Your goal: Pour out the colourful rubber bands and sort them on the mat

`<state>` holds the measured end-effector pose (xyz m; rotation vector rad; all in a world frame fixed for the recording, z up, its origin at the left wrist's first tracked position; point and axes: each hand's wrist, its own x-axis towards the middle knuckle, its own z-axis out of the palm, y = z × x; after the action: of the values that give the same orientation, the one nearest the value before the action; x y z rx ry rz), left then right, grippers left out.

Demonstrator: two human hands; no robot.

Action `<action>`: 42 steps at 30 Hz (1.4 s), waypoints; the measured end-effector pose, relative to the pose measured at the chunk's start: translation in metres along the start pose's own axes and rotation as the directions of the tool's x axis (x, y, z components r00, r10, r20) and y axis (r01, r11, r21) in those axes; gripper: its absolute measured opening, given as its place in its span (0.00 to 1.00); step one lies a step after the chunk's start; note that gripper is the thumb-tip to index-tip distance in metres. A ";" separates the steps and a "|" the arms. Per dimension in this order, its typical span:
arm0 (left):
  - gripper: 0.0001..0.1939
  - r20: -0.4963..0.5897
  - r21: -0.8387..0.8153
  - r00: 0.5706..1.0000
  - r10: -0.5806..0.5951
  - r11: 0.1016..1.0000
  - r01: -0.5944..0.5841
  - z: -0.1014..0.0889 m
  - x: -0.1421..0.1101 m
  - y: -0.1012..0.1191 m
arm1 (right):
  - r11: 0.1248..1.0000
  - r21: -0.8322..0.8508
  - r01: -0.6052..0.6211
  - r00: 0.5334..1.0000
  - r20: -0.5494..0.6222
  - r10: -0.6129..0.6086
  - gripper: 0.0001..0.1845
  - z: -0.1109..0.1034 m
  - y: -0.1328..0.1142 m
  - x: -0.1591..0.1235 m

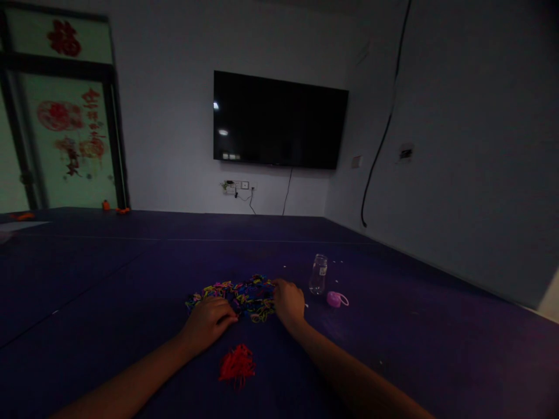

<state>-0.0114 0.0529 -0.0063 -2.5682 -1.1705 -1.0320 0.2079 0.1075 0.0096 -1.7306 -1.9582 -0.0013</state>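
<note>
A spread heap of small multicoloured rubber bands (pixel 253 297) lies on the dark purple surface. My left hand (pixel 210 320) rests at the near left edge of this heap. Its fingers are curled and the thumb comes close to the index fingertip; whatever may be between them is too small and dim to make out. At the heap's right edge is my right hand (pixel 289 301), bent inward with its fingertips touching the bands and mostly hidden from me. Nearer to me, between my forearms, sits a separate pile of red rubber bands (pixel 237 365).
An uncapped clear bottle (pixel 318 274) stands right of my right hand, with a pink looped cap (pixel 334 299) beside it. Small white bits dot the surface (pixel 393 349). A black cable (pixel 379 152) hangs down the right wall; a television (pixel 279 120) is mounted ahead.
</note>
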 end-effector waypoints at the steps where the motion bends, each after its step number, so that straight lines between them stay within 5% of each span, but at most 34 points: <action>1: 0.06 -0.001 0.000 1.000 0.002 1.000 -0.002 0.000 0.000 0.000 | 1.000 0.004 -0.009 1.000 0.000 0.009 0.19 0.000 0.001 0.000; 10: 0.07 0.007 0.003 1.000 0.007 1.000 -0.007 0.000 0.001 0.000 | 0.970 0.171 0.172 0.983 0.031 -0.180 0.22 0.007 0.002 0.005; 16: 0.08 0.002 0.006 1.000 0.008 1.000 -0.008 0.000 0.001 0.001 | 0.996 0.070 0.050 0.999 -0.017 -0.048 0.17 0.005 0.003 0.003; 21: 0.09 0.004 0.023 1.000 0.001 1.000 -0.001 -0.001 0.000 0.003 | 0.993 -0.011 0.117 0.993 0.021 -0.117 0.15 0.006 0.001 0.001; 33: 0.08 0.005 0.011 1.000 0.005 1.000 -0.005 0.000 -0.001 0.000 | 0.920 0.250 0.303 0.953 -0.060 -0.298 0.23 0.015 0.004 0.008; 42: 0.08 0.014 0.008 1.000 0.012 1.000 -0.012 0.000 0.000 0.001 | 0.926 0.281 0.250 0.967 -0.020 -0.255 0.27 0.010 0.001 0.007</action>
<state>-0.0110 0.0526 -0.0058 -2.5769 -1.1588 -1.0071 0.2052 0.1174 0.0035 -1.2935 -2.0665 0.1932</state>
